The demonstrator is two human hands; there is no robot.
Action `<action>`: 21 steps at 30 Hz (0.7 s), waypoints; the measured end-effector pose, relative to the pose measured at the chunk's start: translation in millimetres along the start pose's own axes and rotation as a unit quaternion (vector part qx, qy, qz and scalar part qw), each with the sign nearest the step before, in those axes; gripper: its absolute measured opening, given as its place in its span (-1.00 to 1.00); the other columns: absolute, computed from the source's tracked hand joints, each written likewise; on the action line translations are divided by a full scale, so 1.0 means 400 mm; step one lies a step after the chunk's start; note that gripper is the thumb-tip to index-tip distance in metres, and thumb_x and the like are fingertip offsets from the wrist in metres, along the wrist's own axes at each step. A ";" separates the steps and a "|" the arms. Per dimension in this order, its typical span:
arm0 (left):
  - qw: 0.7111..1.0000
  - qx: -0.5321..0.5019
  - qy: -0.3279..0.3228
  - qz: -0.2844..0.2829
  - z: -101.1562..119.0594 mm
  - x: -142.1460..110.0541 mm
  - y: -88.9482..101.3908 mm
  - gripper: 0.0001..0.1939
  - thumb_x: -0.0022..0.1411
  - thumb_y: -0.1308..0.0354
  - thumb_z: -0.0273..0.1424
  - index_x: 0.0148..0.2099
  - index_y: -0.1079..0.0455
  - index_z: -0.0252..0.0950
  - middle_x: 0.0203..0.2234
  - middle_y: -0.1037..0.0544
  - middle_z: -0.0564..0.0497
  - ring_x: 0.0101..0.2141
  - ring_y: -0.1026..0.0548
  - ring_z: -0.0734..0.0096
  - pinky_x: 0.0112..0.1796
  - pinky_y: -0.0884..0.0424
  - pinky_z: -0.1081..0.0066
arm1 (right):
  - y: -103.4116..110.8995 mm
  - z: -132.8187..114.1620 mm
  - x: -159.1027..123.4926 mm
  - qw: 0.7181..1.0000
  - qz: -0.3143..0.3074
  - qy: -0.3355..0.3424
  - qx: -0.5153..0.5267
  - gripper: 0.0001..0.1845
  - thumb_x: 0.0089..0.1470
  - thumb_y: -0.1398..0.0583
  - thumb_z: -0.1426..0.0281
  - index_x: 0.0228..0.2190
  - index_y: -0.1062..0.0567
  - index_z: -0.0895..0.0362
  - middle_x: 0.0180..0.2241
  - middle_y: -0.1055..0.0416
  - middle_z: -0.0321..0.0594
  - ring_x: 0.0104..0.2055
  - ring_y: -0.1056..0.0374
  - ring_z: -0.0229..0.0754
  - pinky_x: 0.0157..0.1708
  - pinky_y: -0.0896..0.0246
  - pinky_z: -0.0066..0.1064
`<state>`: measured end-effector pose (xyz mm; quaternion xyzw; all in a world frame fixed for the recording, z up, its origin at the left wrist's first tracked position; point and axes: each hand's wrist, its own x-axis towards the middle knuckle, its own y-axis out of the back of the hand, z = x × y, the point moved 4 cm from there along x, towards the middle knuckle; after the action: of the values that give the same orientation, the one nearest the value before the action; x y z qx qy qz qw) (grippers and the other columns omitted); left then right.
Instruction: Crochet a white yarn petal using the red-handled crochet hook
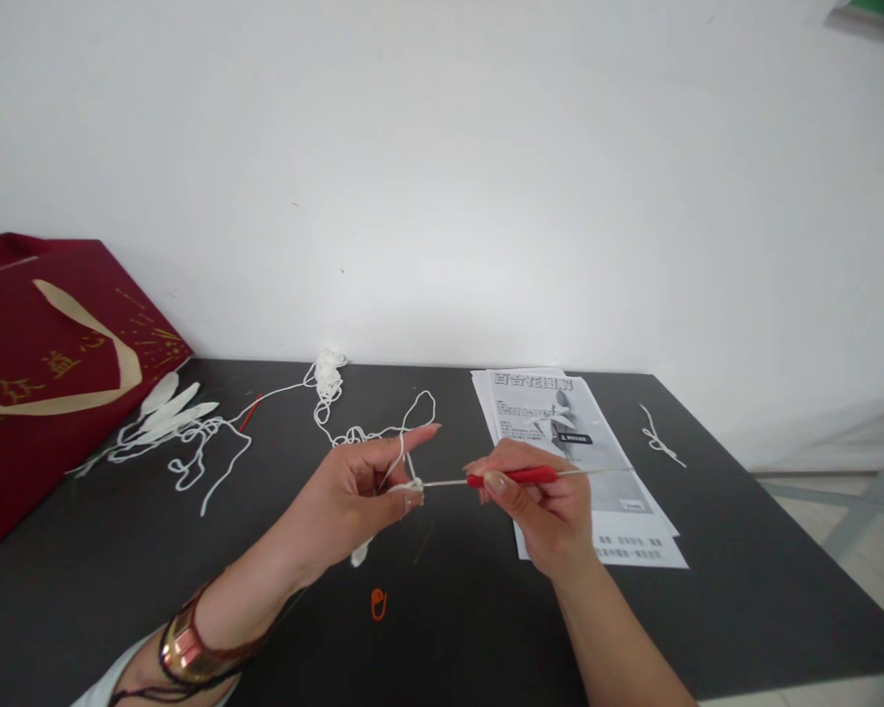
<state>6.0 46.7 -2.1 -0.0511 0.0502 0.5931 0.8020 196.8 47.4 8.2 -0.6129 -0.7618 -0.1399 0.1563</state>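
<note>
My left hand (pixel 360 491) pinches a small piece of white crochet work (pixel 413 485) between thumb and fingers, with the index finger stretched out. White yarn (pixel 404 432) loops over that finger. In my right hand (pixel 534 501) is a crochet hook with a red grip (pixel 520 476); its metal shaft points left and its tip meets the crochet work. A white end of the piece (pixel 359 555) hangs below my left hand. The yarn runs back across the table to a white yarn bundle (pixel 330 373) near the wall.
An orange stitch marker (pixel 378 604) lies in front of my hands. Printed sheets (pixel 619 491) lie under and behind my right hand. At left are a dark red gift bag (pixel 59 393), white crocheted petals (pixel 169 407) and a thin red stick (pixel 250 412). A yarn scrap (pixel 659 442) lies at right.
</note>
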 end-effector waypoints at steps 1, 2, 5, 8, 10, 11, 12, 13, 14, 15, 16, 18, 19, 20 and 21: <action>1.000 0.019 -0.002 0.003 0.001 0.001 0.000 -0.44 0.06 -0.30 -0.42 0.16 -0.43 -0.21 -0.59 -0.31 0.14 -0.58 -0.21 0.49 -0.51 -0.10 0.45 | -0.001 -0.005 -0.001 1.000 -0.003 0.009 -0.020 -0.89 0.14 -0.23 0.42 -0.35 -0.61 0.05 -0.49 -0.46 -0.25 -0.45 -0.37 -0.19 -0.42 -0.23 -0.32; 0.999 0.041 -0.003 0.006 0.002 0.002 -0.001 -0.42 0.08 -0.28 -0.42 0.19 -0.39 -0.21 -0.58 -0.29 0.15 -0.57 -0.20 0.50 -0.51 -0.10 0.46 | -0.003 -0.011 -0.002 0.999 -0.009 0.025 -0.043 -0.88 0.14 -0.23 0.43 -0.34 -0.60 0.04 -0.48 -0.48 -0.24 -0.44 -0.39 -0.18 -0.40 -0.26 -0.30; 0.992 0.120 -0.024 0.025 0.008 0.003 -0.002 -0.42 0.12 -0.21 -0.42 0.22 -0.36 -0.26 -0.57 -0.24 0.16 -0.56 -0.15 0.50 -0.52 -0.10 0.46 | -0.015 -0.036 -0.005 0.987 -0.030 0.102 -0.124 -0.83 0.11 -0.23 0.51 -0.29 -0.58 0.04 -0.42 -0.53 -0.20 -0.37 -0.44 -0.13 -0.35 -0.32 -0.28; 0.976 0.200 -0.067 0.058 0.011 0.001 -0.004 -0.47 0.17 -0.14 -0.42 0.21 -0.37 -0.29 -0.58 -0.24 0.16 -0.55 -0.16 0.49 -0.49 -0.14 0.45 | -0.031 -0.055 -0.008 0.966 -0.054 0.164 -0.190 -0.80 0.07 -0.22 0.55 -0.26 -0.56 0.07 -0.42 -0.55 -0.16 -0.36 -0.46 -0.11 -0.35 -0.36 -0.27; 0.958 0.257 -0.100 0.079 0.010 -0.004 -0.005 -0.49 0.19 -0.10 -0.44 0.20 -0.37 -0.30 -0.56 -0.30 0.14 -0.54 -0.20 0.47 -0.47 -0.17 0.45 | -0.039 -0.064 -0.009 0.955 -0.060 0.196 -0.214 -0.80 0.06 -0.21 0.57 -0.27 -0.54 0.10 -0.43 -0.55 -0.14 -0.37 -0.46 -0.10 -0.35 -0.38 -0.27; 0.949 0.281 -0.117 0.084 0.009 -0.006 -0.006 -0.49 0.20 -0.09 -0.46 0.21 -0.35 -0.30 -0.55 -0.33 0.13 -0.53 -0.22 0.47 -0.46 -0.19 0.45 | -0.042 -0.067 -0.009 0.951 -0.059 0.209 -0.219 -0.81 0.06 -0.21 0.58 -0.28 -0.53 0.12 -0.44 -0.55 -0.13 -0.38 -0.46 -0.11 -0.36 -0.38 -0.28; 0.941 0.299 -0.130 0.087 0.008 -0.008 -0.007 -0.49 0.21 -0.07 -0.47 0.22 -0.34 -0.30 -0.53 -0.35 0.12 -0.52 -0.23 0.46 -0.46 -0.20 0.45 | -0.044 -0.070 -0.009 0.949 -0.059 0.219 -0.220 -0.81 0.06 -0.20 0.59 -0.28 -0.53 0.14 -0.44 -0.55 -0.12 -0.39 -0.46 -0.11 -0.36 -0.38 -0.28; 0.936 0.311 -0.141 0.088 0.007 -0.009 -0.008 -0.49 0.21 -0.06 -0.48 0.22 -0.33 -0.30 -0.52 -0.36 0.12 -0.52 -0.25 0.46 -0.45 -0.21 0.45 | -0.045 -0.071 -0.008 0.948 -0.058 0.224 -0.218 -0.82 0.05 -0.20 0.60 -0.29 -0.53 0.16 -0.45 -0.54 -0.11 -0.40 -0.46 -0.12 -0.37 -0.39 -0.29; 0.932 0.319 -0.147 0.088 0.007 -0.010 -0.008 -0.49 0.22 -0.06 -0.48 0.23 -0.33 -0.30 -0.52 -0.36 0.12 -0.51 -0.26 0.45 -0.45 -0.21 0.45 | -0.045 -0.071 -0.007 0.949 -0.056 0.226 -0.215 -0.82 0.05 -0.20 0.61 -0.30 -0.53 0.17 -0.46 -0.54 -0.11 -0.40 -0.45 -0.13 -0.37 -0.39 -0.30; 0.930 0.324 -0.151 0.089 0.008 -0.010 -0.007 -0.50 0.23 -0.05 -0.48 0.22 -0.32 -0.31 -0.52 -0.35 0.12 -0.51 -0.26 0.45 -0.45 -0.22 0.45 | -0.045 -0.071 -0.006 0.950 -0.057 0.224 -0.212 -0.82 0.05 -0.20 0.62 -0.30 -0.53 0.19 -0.46 -0.54 -0.10 -0.40 -0.45 -0.13 -0.37 -0.38 -0.30; 0.929 0.326 -0.154 0.090 0.009 -0.010 -0.006 -0.50 0.23 -0.05 -0.48 0.22 -0.32 -0.31 -0.52 -0.35 0.12 -0.51 -0.26 0.45 -0.44 -0.23 0.45 | -0.044 -0.070 -0.006 0.950 -0.057 0.224 -0.208 -0.83 0.04 -0.20 0.62 -0.30 -0.53 0.20 -0.46 -0.53 -0.09 -0.40 -0.45 -0.13 -0.37 -0.38 -0.30; 0.932 0.319 -0.150 0.090 0.014 -0.008 -0.004 -0.51 0.23 -0.06 -0.47 0.21 -0.33 -0.31 -0.53 -0.33 0.13 -0.52 -0.26 0.44 -0.44 -0.23 0.44 | -0.043 -0.070 -0.007 0.952 -0.055 0.223 -0.204 -0.82 0.04 -0.20 0.63 -0.30 -0.54 0.21 -0.45 -0.53 -0.08 -0.39 -0.45 -0.12 -0.38 -0.37 -0.31; 0.936 0.308 -0.144 0.089 0.017 -0.007 -0.003 -0.52 0.23 -0.06 -0.46 0.20 -0.33 -0.31 -0.53 -0.33 0.13 -0.51 -0.27 0.43 -0.44 -0.23 0.44 | -0.041 -0.069 -0.008 0.953 -0.052 0.223 -0.199 -0.82 0.03 -0.21 0.63 -0.30 -0.54 0.22 -0.45 -0.53 -0.07 -0.38 -0.45 -0.12 -0.38 -0.37 -0.31; 0.942 0.294 -0.136 0.086 0.019 -0.006 -0.002 -0.54 0.22 -0.07 -0.45 0.17 -0.36 -0.31 -0.53 -0.33 0.12 -0.51 -0.28 0.42 -0.44 -0.23 0.43 | -0.039 -0.067 -0.009 0.955 -0.050 0.221 -0.193 -0.82 0.03 -0.21 0.63 -0.29 -0.54 0.22 -0.45 -0.53 -0.08 -0.39 -0.45 -0.13 -0.39 -0.36 -0.31; 0.949 0.278 -0.127 0.082 0.023 -0.006 -0.001 -0.59 0.21 -0.07 -0.44 0.12 -0.40 -0.31 -0.53 -0.33 0.11 -0.50 -0.30 0.40 -0.43 -0.23 0.43 | -0.038 -0.065 -0.011 0.957 -0.046 0.216 -0.186 -0.81 0.03 -0.21 0.63 -0.28 -0.54 0.21 -0.44 -0.53 -0.09 -0.39 -0.44 -0.14 -0.39 -0.36 -0.32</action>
<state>5.9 45.6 7.2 0.2540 0.1150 0.6210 0.7325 184.7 29.9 30.0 -0.5503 -0.6979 -0.4155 0.1938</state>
